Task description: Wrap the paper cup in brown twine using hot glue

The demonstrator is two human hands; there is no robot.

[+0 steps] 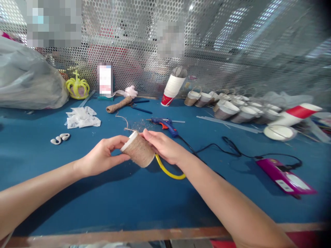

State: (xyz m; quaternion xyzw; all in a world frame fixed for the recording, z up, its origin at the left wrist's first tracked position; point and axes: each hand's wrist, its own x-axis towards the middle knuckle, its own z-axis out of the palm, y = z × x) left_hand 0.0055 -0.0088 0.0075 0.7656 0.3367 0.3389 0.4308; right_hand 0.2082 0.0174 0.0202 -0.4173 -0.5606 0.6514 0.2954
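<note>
A paper cup (141, 151) wound with brown twine is tilted above the blue table, its white rim to the upper left. My left hand (102, 156) grips the rim end between thumb and fingers. On the far side, my right hand (167, 146) holds the wrapped wall, thumb on top and most fingers hidden. Loose twine (126, 122) runs from near the rim back to a twine bundle (119, 104). A yellow curved piece (168, 172) shows under my right wrist; I cannot tell what it belongs to. Beyond the cup lies a blue glue gun (165, 124).
Pliers (141, 106) lie behind the glue gun. Stacked paper cups (172, 89) lean at the back; several twine-wrapped cups (226, 111) stand right. A purple power strip (286, 177) with black cable lies right. Crumpled white material (82, 117) and a plastic bag (28, 75) are left.
</note>
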